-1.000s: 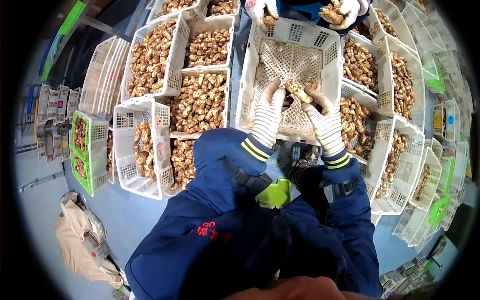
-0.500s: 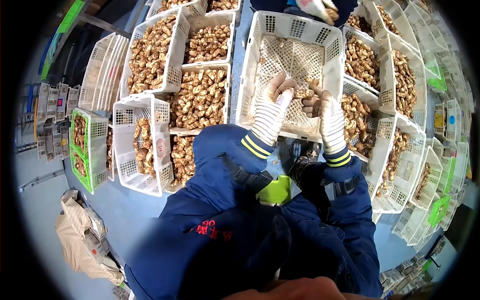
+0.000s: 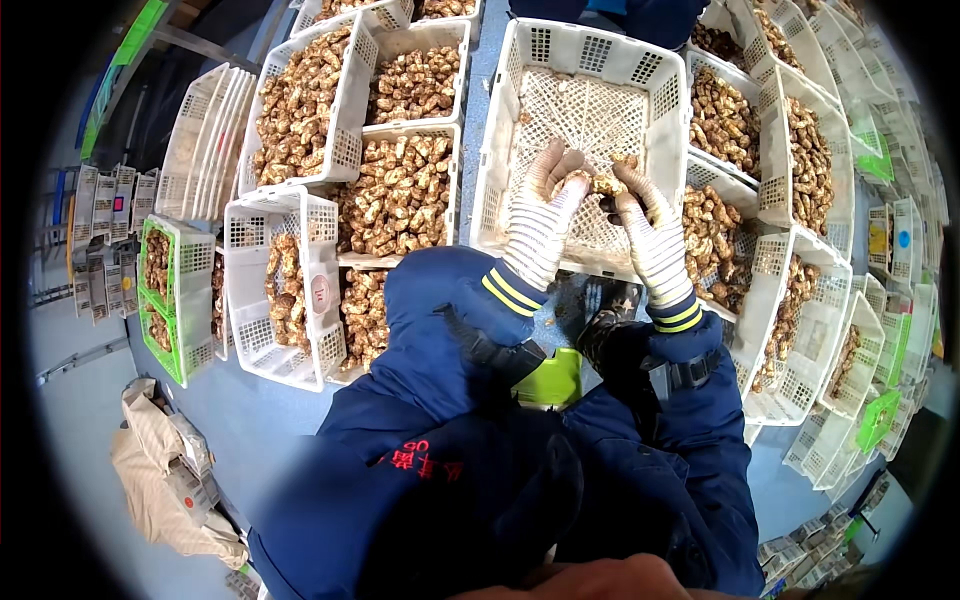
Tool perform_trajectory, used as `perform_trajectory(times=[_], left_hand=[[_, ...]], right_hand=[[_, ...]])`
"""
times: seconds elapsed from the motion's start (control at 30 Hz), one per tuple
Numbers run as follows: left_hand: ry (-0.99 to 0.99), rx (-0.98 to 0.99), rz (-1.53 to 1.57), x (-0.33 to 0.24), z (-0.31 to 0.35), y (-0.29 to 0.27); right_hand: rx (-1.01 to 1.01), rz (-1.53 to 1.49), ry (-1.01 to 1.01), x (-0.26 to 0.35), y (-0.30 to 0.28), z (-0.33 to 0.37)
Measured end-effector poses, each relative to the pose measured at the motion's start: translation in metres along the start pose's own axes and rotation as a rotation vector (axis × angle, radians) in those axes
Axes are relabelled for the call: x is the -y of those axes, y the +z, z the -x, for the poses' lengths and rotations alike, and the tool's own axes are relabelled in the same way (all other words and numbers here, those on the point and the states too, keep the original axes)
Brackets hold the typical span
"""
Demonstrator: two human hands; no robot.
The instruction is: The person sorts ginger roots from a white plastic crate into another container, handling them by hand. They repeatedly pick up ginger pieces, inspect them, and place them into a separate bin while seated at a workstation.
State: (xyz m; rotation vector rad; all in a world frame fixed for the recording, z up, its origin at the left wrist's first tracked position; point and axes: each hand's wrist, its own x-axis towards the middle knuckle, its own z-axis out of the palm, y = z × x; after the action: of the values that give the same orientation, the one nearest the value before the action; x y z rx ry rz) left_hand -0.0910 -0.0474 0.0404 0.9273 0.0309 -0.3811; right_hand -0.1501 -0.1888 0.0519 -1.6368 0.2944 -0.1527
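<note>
Both my hands wear white gloves with thin dark stripes and dirty fingers, and they meet over the near part of a large white plastic crate point(image 3: 494, 150). Between their fingertips is a knobbly brown-and-cream tuber point(image 3: 607, 184). My left hand point(image 3: 545, 195) pinches its left end, fingers curled. From the other side, my right hand point(image 3: 652, 215) closes thumb and fingers around it. A small dark shape under the right fingertips is too unclear to name. Scattered crumbs lie on the crate's lattice bottom.
White crates of similar tubers point(image 3: 400, 195) stand stacked on my left, with more tubers point(image 3: 708, 230) in crates on my right. A person's dark-clothed legs point(image 3: 660, 18) are beyond the far rim. Something lime green point(image 3: 552, 380) shows between my knees.
My right hand has turned and its fingers now reach up over the tuber. The tuber has shifted slightly. The other person's gloved hand at the far rim has gone from view.
</note>
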Motion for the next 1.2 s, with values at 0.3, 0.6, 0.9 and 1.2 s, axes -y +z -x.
perform_trajectory(times=[0.3,0.6,0.9,1.2], left_hand=[[0.048,0.005,-0.156,-0.002,0.007,0.006],[-0.048,0.003,-0.021,0.003,0.004,0.003],[-0.105,0.018,-0.084,0.016,0.002,-0.004],[-0.041,-0.022,0.056,-0.007,0.008,-0.003]], right_hand=[[0.161,-0.066,0.189,-0.017,-0.012,-0.001],[-0.367,-0.265,0.028,-0.003,-0.136,-0.026],[-0.011,-0.048,0.294,-0.018,-0.128,-0.024],[-0.785,-0.569,-0.002,-0.039,-0.182,-0.042]])
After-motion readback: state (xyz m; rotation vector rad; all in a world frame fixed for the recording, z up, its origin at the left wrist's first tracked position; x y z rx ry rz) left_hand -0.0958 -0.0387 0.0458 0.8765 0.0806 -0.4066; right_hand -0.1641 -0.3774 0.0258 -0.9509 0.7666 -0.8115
